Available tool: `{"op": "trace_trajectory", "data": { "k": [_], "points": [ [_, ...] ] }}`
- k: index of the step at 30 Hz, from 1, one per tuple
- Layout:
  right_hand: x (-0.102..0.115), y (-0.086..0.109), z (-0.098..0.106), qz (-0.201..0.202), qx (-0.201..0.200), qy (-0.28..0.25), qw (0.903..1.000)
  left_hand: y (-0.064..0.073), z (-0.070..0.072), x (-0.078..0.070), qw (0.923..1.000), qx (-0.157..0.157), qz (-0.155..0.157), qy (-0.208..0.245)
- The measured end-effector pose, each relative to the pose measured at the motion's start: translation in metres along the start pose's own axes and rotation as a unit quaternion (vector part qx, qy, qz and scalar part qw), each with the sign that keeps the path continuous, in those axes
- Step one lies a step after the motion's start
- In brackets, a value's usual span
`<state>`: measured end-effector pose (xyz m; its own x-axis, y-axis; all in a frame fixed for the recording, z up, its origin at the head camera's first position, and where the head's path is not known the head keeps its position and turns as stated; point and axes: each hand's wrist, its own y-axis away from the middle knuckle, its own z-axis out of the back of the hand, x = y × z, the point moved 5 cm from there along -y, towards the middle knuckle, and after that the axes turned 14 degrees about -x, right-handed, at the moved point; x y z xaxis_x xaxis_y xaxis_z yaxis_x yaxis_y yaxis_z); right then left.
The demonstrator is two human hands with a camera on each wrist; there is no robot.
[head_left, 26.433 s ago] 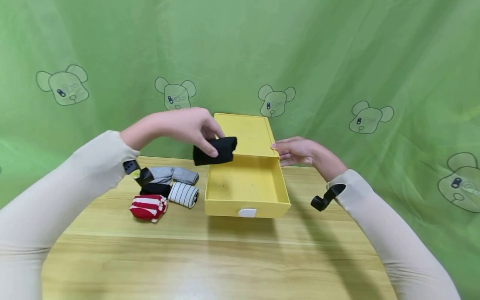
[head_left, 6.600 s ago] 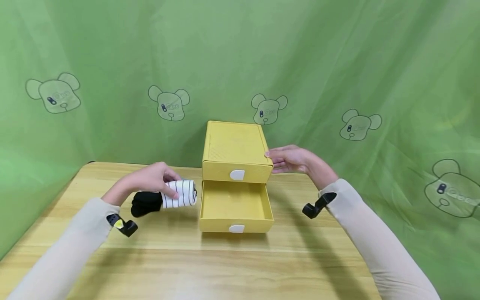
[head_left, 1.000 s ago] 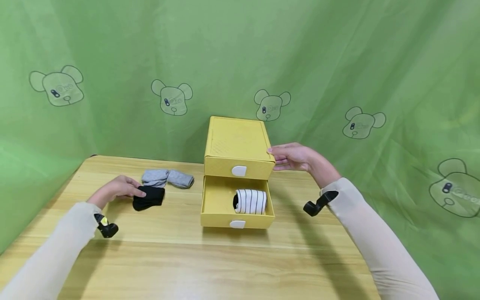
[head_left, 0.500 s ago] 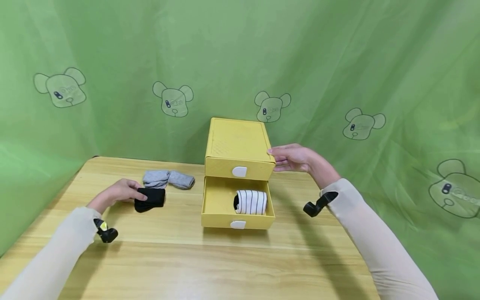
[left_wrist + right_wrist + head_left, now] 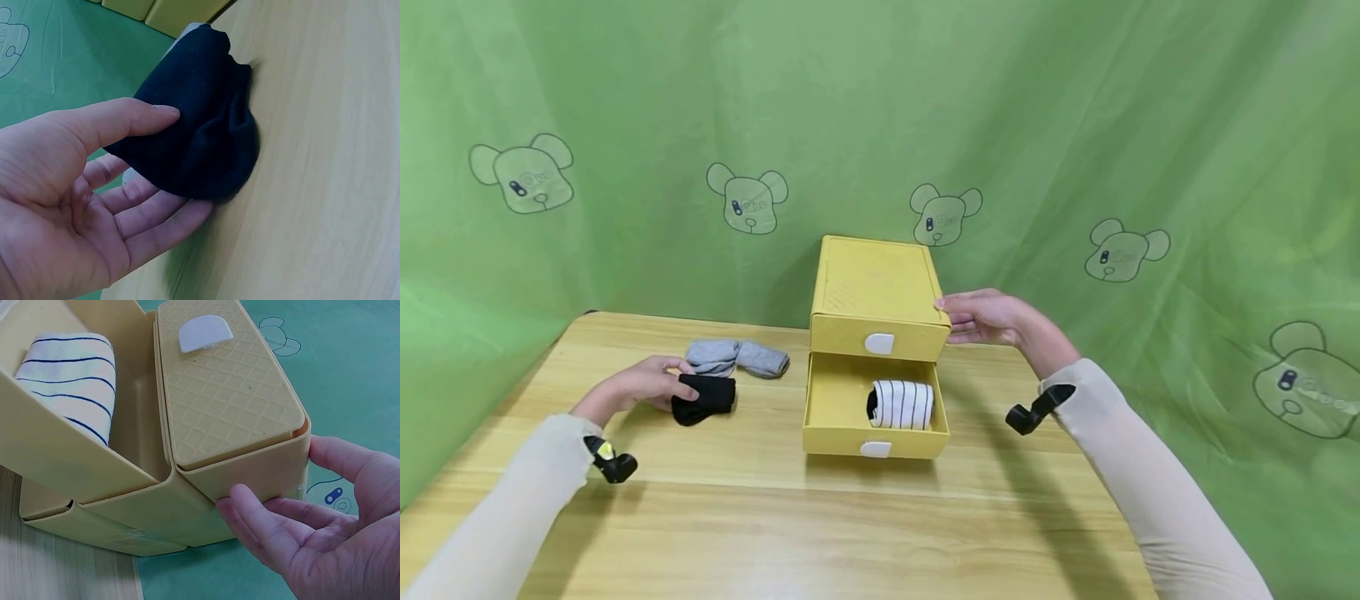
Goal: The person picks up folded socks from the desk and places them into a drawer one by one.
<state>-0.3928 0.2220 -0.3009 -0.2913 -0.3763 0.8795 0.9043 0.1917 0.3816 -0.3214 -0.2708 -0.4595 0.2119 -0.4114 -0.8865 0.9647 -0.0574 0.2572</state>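
Observation:
My left hand [image 5: 651,383] pinches folded black socks [image 5: 706,398] at the table's left, thumb on top and fingers beneath in the left wrist view. Just behind them lie folded grey socks [image 5: 737,357]. My right hand [image 5: 988,317] touches the upper right side of a yellow two-drawer cabinet [image 5: 876,275], its fingers extended against the wall in the right wrist view. The cabinet's top drawer [image 5: 842,333] is closed. Its lower drawer [image 5: 835,400] is pulled out, with rolled white socks with dark stripes [image 5: 904,404] in its right part.
The cabinet stands at the back middle of the wooden table [image 5: 760,517]. A green curtain [image 5: 850,100] hangs right behind it. White handles [image 5: 876,449] stick out from the drawer fronts.
Since the oldest frame, the top drawer was shut, the lower one opened, and the striped socks put in it; red-striped socks left the table. Lately the held black socks shifted slightly right.

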Motion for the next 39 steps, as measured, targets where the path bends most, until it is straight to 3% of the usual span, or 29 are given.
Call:
{"op": "trace_trajectory", "data": {
  "k": [7, 16, 23, 29, 39],
  "points": [
    [-0.001, 0.0, 0.0, 0.002, 0.003, 0.002, 1.0, 0.002, 0.002, -0.002, 0.9996, 0.008, 0.007, 0.026],
    [-0.001, 0.0, -0.001, 0.001, 0.004, 0.001, 1.0, 0.003, 0.003, -0.007, 0.9989, -0.009, 0.007, 0.045],
    [-0.001, -0.001, 0.0, 0.001, 0.004, 0.002, 1.0, 0.006, 0.004, -0.018, 0.9986, -0.01, -0.007, 0.052],
    [-0.001, 0.0, 0.001, -0.004, -0.001, -0.001, 1.0, 0.015, 0.001, -0.046, 0.9983, -0.011, -0.051, 0.027],
    [0.0, -0.001, 0.0, 0.006, 0.009, 0.001, 0.9999, 0.036, -0.027, -0.12, 0.9948, -0.021, -0.1, 0.005]
  ]
}}
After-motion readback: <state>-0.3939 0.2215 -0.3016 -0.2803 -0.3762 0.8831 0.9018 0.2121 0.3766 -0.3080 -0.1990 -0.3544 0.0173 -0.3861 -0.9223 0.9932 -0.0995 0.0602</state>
